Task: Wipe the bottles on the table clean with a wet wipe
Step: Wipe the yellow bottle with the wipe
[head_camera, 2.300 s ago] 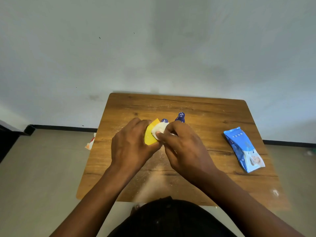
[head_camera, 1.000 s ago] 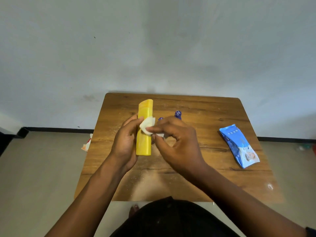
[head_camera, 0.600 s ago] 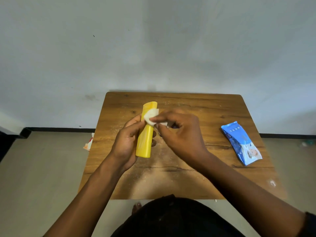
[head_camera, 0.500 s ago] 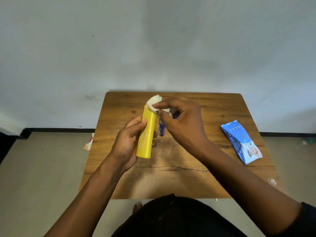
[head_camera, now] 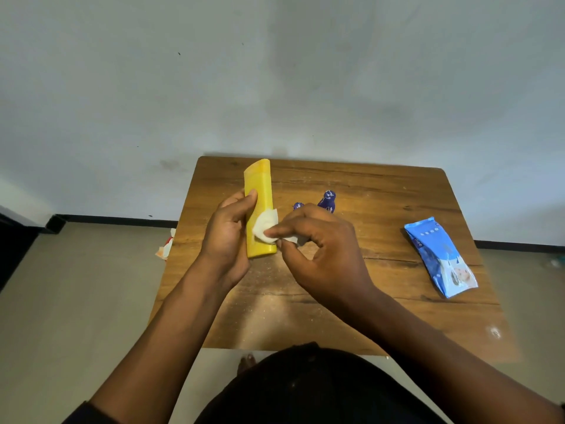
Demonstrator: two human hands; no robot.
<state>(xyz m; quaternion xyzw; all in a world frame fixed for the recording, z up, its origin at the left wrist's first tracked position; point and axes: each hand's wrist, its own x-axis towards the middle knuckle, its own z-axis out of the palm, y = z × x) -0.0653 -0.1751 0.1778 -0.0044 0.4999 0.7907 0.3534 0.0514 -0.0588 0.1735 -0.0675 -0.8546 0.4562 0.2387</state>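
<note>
Fingertips [head_camera: 270,232] of my right hand [head_camera: 324,249] pinch the crumpled white wet wipe [head_camera: 264,229] against the tall yellow plastic bottle [head_camera: 260,194], gripped beside them by my left hand [head_camera: 227,231]; wiping is underway, and next I'd rotate it.

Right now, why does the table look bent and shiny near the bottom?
Head view: the wide-angle lens bows the table edges and the wall line; a pale glare patch sits on the wood below the hands; the yellow bottle and wipe look fairly sharp, and the corners go soft.
</note>
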